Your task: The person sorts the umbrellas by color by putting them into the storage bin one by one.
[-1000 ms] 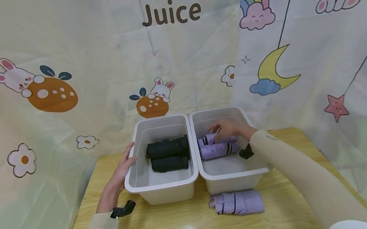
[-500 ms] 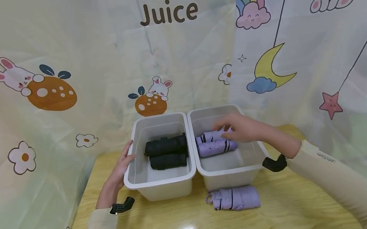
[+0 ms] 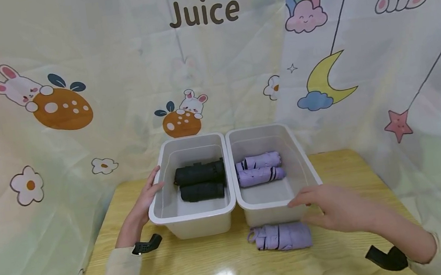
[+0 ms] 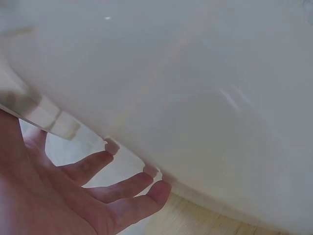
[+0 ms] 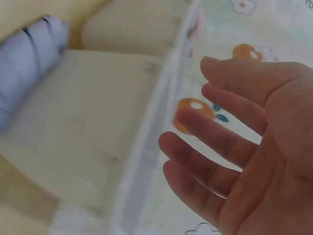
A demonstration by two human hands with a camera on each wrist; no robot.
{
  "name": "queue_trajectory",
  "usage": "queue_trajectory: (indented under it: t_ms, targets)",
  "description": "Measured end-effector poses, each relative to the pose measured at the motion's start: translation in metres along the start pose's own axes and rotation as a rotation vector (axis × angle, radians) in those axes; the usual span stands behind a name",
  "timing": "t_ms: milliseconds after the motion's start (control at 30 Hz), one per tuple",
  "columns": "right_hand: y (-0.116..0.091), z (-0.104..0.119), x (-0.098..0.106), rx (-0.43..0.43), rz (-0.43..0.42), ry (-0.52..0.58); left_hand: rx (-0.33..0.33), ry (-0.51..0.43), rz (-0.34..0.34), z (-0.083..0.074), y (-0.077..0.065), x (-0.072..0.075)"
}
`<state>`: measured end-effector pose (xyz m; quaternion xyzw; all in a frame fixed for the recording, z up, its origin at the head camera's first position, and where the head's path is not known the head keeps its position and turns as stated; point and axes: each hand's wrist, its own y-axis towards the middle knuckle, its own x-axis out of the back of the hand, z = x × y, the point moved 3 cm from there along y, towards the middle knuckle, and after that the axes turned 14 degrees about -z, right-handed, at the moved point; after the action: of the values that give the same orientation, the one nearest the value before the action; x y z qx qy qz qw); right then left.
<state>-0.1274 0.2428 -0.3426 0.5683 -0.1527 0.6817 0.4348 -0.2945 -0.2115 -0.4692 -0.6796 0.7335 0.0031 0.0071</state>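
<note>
Two light grey plastic bins stand side by side. Two black folded umbrellas [image 3: 200,174] lie in the left bin [image 3: 190,216]; two purple folded umbrellas [image 3: 261,176] lie in the right bin [image 3: 264,205]. Another purple folded umbrella [image 3: 284,236] lies on the table in front of the right bin. My left hand [image 3: 145,199] rests against the outer left side of the left bin, fingertips [image 4: 159,191] touching its wall. Blurred, with nothing in it, my right hand [image 3: 332,208] hovers near the right bin's front corner, to the right of the loose umbrella; its fingers are spread in the right wrist view.
The wooden table [image 3: 179,271] carries both bins toward its back edge. Behind and at the sides hangs a printed cloth [image 3: 114,77] with rabbits, a moon and the word Juice. A black device [image 3: 387,258] sits on my right wrist.
My right hand has come out of the right bin and moved toward me, down to the front right. The umbrellas in the bins stay put, and my left hand keeps its place.
</note>
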Motion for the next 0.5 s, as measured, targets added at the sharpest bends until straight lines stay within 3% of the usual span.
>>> queue_trajectory:
  t_ms: [133, 300, 500]
  targets:
    - [-0.018, -0.008, -0.021, -0.031, 0.027, 0.067, -0.001, -0.003, -0.009, -0.001, 0.0, 0.0]
    - [-0.037, -0.026, -0.058, -0.014, -0.005, 0.133, 0.005, -0.009, -0.007, 0.0, 0.0, 0.0]
    - [-0.052, -0.047, -0.116, 0.06, -0.166, 0.04, 0.009, -0.008, -0.012, 0.001, -0.001, 0.0]
